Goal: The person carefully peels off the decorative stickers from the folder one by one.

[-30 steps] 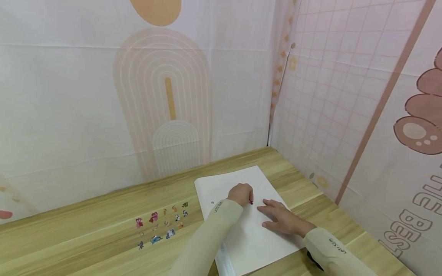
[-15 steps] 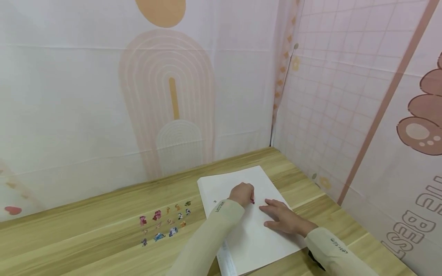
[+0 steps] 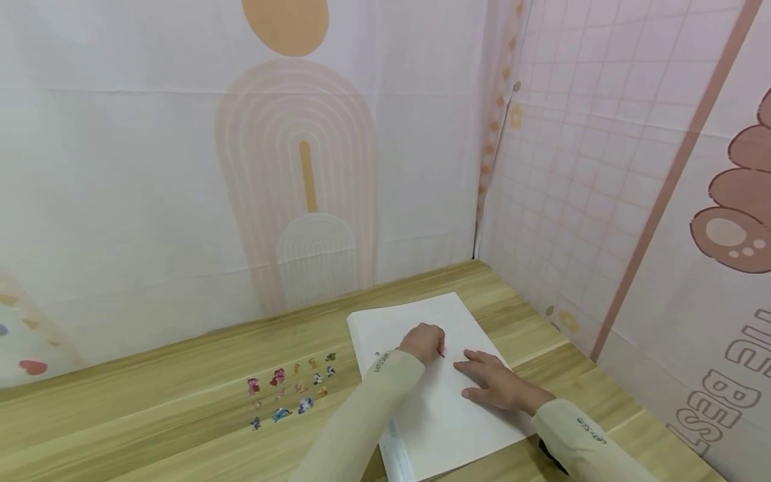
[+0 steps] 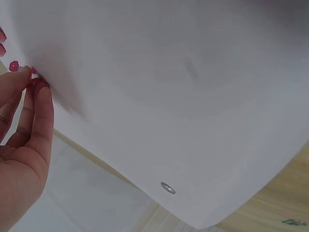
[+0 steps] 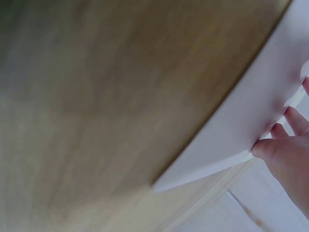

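My left hand (image 3: 423, 343) is over the middle of a white sheet of paper (image 3: 434, 428). Thumb and fingertips pinch a small pink-red sticker (image 4: 14, 66), which lies right at the paper's surface and is partly hidden by the fingers. To the right, my right hand (image 3: 496, 383) rests on the sheet with its fingers spread; in the right wrist view its fingertips touch the white paper (image 5: 227, 135). Toward the sheet's left edge sits a small grey ring-shaped mark (image 4: 168, 188), beside the left sleeve in the head view.
Several small colourful cartoon stickers (image 3: 280, 414) lie in loose rows on the wooden table (image 3: 150, 435), left of the paper. A printed strip (image 3: 395, 455) shows along the paper's lower left edge. Patterned white cloth walls (image 3: 421, 167) stand behind and to the right.
The head view has shifted slightly, so the scene sits a little further right. The left fingers have shifted slightly at the pink-red sticker, and less of it shows; the right hand stays put.
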Motion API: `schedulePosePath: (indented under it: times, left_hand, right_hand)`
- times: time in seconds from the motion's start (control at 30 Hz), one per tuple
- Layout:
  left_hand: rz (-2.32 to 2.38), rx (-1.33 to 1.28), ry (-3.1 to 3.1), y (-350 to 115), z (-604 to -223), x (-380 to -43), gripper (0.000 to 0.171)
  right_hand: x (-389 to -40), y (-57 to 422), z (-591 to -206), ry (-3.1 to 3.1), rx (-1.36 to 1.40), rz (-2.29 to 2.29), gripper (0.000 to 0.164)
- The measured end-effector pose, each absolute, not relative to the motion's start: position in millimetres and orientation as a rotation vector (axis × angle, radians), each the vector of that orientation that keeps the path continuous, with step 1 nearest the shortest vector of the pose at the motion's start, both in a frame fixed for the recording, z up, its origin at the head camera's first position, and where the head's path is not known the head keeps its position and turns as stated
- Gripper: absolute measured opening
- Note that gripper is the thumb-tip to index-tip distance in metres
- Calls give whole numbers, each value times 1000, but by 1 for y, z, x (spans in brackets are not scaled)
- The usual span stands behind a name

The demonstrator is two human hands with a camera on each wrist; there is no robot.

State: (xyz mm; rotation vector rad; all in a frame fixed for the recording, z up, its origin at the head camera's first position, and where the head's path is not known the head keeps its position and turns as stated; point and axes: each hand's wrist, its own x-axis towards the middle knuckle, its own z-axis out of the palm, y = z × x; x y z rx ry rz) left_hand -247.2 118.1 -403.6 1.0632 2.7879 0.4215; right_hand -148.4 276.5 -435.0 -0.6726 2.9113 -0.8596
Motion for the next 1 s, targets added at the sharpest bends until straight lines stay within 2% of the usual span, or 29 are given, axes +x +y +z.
schedulePosePath:
  times: [0.27,0.4,0.5,0.7,1.0]
  left_hand:
    - [717,985,2679,106,-419,-273,17]
    - [846,825,2555,97,-420,-281,11]
    - [920,673,2470,87,-406,-276,4]
    - [1005,693,2449,65,-389,-271,7]
    - [1053,662,2522,37,-387,-282,7]
  right_hand:
    - [-152,276,-437,2924,-686,-835,47]
    - [-152,275,-437,2926,-696,-828,47]
    - [-154,275,-438,2934,-695,-815,47]
    - [-154,280,-436,2940,-688,-821,47]
    - [-151,288,-438,2902,-643,-862,50]
